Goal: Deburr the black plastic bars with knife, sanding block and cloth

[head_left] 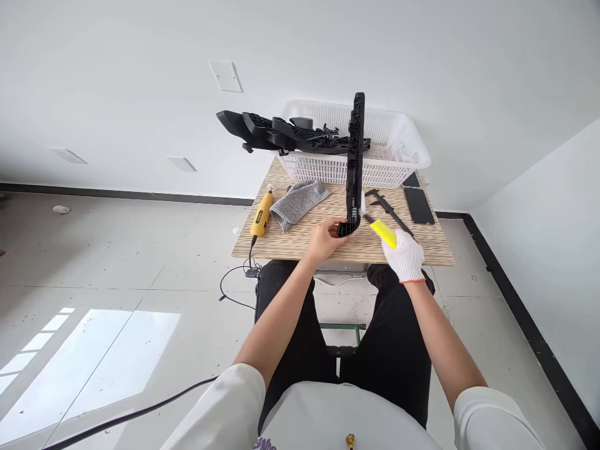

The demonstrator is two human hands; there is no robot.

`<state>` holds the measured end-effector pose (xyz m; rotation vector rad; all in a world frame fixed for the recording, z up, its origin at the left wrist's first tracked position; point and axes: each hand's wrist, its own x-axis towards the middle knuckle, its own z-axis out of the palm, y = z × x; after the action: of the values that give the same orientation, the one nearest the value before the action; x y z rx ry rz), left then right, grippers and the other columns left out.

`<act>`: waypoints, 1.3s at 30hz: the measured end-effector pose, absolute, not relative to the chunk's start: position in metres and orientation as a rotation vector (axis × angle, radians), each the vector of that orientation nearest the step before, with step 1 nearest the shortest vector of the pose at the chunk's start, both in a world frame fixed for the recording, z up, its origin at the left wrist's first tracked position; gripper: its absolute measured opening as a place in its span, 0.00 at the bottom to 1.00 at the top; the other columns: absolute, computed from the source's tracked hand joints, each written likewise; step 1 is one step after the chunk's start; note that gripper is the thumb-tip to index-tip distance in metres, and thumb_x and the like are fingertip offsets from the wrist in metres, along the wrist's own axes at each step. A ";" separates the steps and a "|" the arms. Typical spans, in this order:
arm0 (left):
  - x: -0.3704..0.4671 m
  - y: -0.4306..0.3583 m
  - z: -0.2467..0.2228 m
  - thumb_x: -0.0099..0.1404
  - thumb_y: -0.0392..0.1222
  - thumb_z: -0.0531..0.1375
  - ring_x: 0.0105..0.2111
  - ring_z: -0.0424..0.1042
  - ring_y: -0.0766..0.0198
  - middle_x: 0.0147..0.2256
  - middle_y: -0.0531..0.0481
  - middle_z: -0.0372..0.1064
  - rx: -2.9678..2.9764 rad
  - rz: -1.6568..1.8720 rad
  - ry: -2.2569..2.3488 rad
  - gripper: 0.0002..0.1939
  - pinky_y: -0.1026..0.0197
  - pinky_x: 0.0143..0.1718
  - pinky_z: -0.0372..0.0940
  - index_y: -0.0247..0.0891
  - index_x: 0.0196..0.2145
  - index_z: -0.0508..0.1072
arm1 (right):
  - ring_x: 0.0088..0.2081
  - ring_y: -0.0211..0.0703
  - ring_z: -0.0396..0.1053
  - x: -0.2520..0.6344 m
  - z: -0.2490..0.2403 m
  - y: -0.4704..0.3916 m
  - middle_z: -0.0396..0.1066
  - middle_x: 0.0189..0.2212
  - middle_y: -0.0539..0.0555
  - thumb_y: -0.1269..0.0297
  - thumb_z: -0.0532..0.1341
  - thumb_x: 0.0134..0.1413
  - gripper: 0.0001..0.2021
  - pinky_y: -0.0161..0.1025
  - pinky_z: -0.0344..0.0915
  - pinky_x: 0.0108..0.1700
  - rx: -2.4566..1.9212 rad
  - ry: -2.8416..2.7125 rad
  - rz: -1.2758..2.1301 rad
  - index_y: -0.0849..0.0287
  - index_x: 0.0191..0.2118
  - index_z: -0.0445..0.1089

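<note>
A long black plastic part [355, 165] stands up from the front of the wooden table, its upper end in front of a white basket. My left hand [324, 241], bare, grips its bent lower end. In a white glove with an orange cuff, my right hand [404, 255] is closed round a yellow-handled tool [383, 233]. The tool's tip points left and reaches the lower end of the black part; whether it touches cannot be made out.
Several black parts [285, 132] lie across the white basket [323, 169], sticking out left. On the table [276, 248] are a yellow corded rotary tool [261, 214], a grey cloth [300, 201], black calipers [391, 211] and a phone [419, 205]. A cable hangs off the left edge.
</note>
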<state>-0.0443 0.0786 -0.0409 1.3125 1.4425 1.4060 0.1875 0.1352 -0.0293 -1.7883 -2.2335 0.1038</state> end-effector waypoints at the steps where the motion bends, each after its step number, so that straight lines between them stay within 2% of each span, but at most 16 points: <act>1: -0.044 0.079 -0.041 0.52 0.47 0.72 0.38 0.78 0.56 0.38 0.45 0.78 1.300 1.424 1.466 0.26 0.58 0.39 0.72 0.36 0.48 0.75 | 0.33 0.45 0.71 0.186 -0.027 0.138 0.73 0.33 0.55 0.44 0.52 0.63 0.21 0.37 0.52 0.31 -1.894 -2.105 0.141 0.57 0.44 0.71; 4: -0.045 0.079 -0.040 0.52 0.48 0.72 0.38 0.78 0.56 0.38 0.45 0.78 1.270 1.487 1.537 0.25 0.58 0.40 0.72 0.36 0.46 0.75 | 0.36 0.50 0.73 0.180 -0.018 0.145 0.75 0.38 0.56 0.39 0.50 0.63 0.27 0.40 0.59 0.34 -1.986 -1.991 0.245 0.55 0.52 0.68; 7: -0.046 0.080 -0.039 0.53 0.47 0.71 0.38 0.78 0.57 0.38 0.45 0.78 1.230 1.518 1.543 0.24 0.59 0.38 0.71 0.36 0.46 0.75 | 0.41 0.53 0.74 0.177 -0.014 0.148 0.75 0.44 0.58 0.39 0.49 0.64 0.28 0.43 0.63 0.39 -1.910 -2.114 0.245 0.53 0.58 0.64; 9: -0.047 0.080 -0.039 0.53 0.47 0.71 0.38 0.77 0.57 0.38 0.45 0.78 1.210 1.508 1.540 0.24 0.59 0.37 0.70 0.36 0.45 0.74 | 0.42 0.53 0.74 0.178 -0.013 0.147 0.74 0.44 0.59 0.41 0.47 0.66 0.28 0.43 0.64 0.40 -1.888 -2.157 0.227 0.53 0.60 0.64; 12: -0.047 0.081 -0.039 0.53 0.47 0.71 0.38 0.77 0.58 0.39 0.45 0.78 1.217 1.495 1.550 0.24 0.59 0.39 0.70 0.36 0.45 0.74 | 0.40 0.52 0.74 0.177 -0.013 0.147 0.71 0.45 0.60 0.40 0.46 0.66 0.29 0.43 0.65 0.40 -1.878 -2.207 0.178 0.51 0.62 0.63; 16: -0.046 0.081 -0.039 0.54 0.49 0.70 0.38 0.76 0.58 0.39 0.45 0.77 1.255 1.486 1.577 0.24 0.59 0.39 0.69 0.36 0.46 0.74 | 0.35 0.49 0.73 0.165 -0.011 0.160 0.66 0.46 0.61 0.40 0.45 0.66 0.29 0.46 0.66 0.37 -1.940 -2.178 0.103 0.43 0.66 0.59; 19: -0.045 0.079 -0.041 0.55 0.49 0.70 0.40 0.76 0.58 0.40 0.45 0.77 1.272 1.484 1.608 0.24 0.59 0.40 0.69 0.37 0.47 0.74 | 0.32 0.48 0.73 0.150 -0.011 0.171 0.63 0.48 0.63 0.45 0.46 0.67 0.27 0.47 0.67 0.34 -2.015 -2.090 0.045 0.40 0.69 0.56; 21: -0.045 0.078 -0.041 0.56 0.50 0.69 0.40 0.75 0.58 0.41 0.44 0.76 1.269 1.474 1.621 0.24 0.59 0.40 0.69 0.37 0.47 0.74 | 0.30 0.47 0.73 0.143 -0.012 0.175 0.61 0.53 0.66 0.51 0.46 0.68 0.26 0.47 0.68 0.32 -2.007 -2.061 0.001 0.40 0.69 0.55; 24: -0.045 0.077 -0.041 0.57 0.51 0.68 0.40 0.75 0.58 0.40 0.44 0.76 1.285 1.453 1.634 0.24 0.60 0.37 0.69 0.37 0.48 0.73 | 0.29 0.42 0.73 0.137 -0.015 0.173 0.54 0.62 0.68 0.58 0.44 0.68 0.26 0.44 0.68 0.30 -1.928 -1.999 -0.087 0.42 0.69 0.55; 26: -0.045 0.077 -0.040 0.58 0.51 0.67 0.39 0.75 0.59 0.40 0.45 0.75 1.311 1.444 1.638 0.24 0.61 0.35 0.69 0.38 0.48 0.72 | 0.32 0.41 0.72 0.133 -0.016 0.169 0.51 0.64 0.67 0.58 0.44 0.68 0.26 0.43 0.69 0.32 -1.815 -1.997 -0.108 0.45 0.69 0.57; 31: -0.044 0.080 -0.040 0.59 0.52 0.67 0.37 0.75 0.59 0.39 0.46 0.76 1.314 1.442 1.630 0.23 0.62 0.35 0.68 0.40 0.47 0.71 | 0.45 0.48 0.69 0.108 -0.015 0.169 0.57 0.63 0.58 0.50 0.52 0.65 0.24 0.43 0.70 0.42 -1.448 -2.303 -0.006 0.46 0.63 0.64; 34: -0.044 0.082 -0.041 0.58 0.52 0.68 0.39 0.76 0.59 0.41 0.45 0.77 1.299 1.460 1.607 0.24 0.61 0.37 0.69 0.39 0.48 0.71 | 0.52 0.57 0.63 0.087 -0.015 0.174 0.62 0.58 0.60 0.54 0.56 0.61 0.23 0.47 0.68 0.46 -1.461 -2.358 -0.023 0.51 0.60 0.67; 37: -0.045 0.082 -0.041 0.57 0.51 0.68 0.40 0.76 0.58 0.40 0.44 0.77 1.287 1.477 1.575 0.24 0.61 0.38 0.69 0.38 0.48 0.72 | 0.52 0.58 0.61 0.080 -0.019 0.173 0.64 0.54 0.63 0.59 0.52 0.64 0.20 0.48 0.66 0.47 -1.547 -2.341 0.017 0.54 0.58 0.69; 39: -0.045 0.082 -0.039 0.57 0.50 0.69 0.40 0.76 0.58 0.41 0.44 0.77 1.270 1.494 1.551 0.24 0.60 0.38 0.70 0.37 0.48 0.72 | 0.49 0.57 0.63 0.082 -0.022 0.168 0.66 0.51 0.63 0.59 0.50 0.65 0.21 0.49 0.66 0.46 -1.571 -2.334 0.062 0.51 0.59 0.67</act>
<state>-0.0454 0.0815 -0.0394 1.2702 1.5509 1.4937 0.0821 0.1684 -0.0215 -1.5708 -2.3337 0.0619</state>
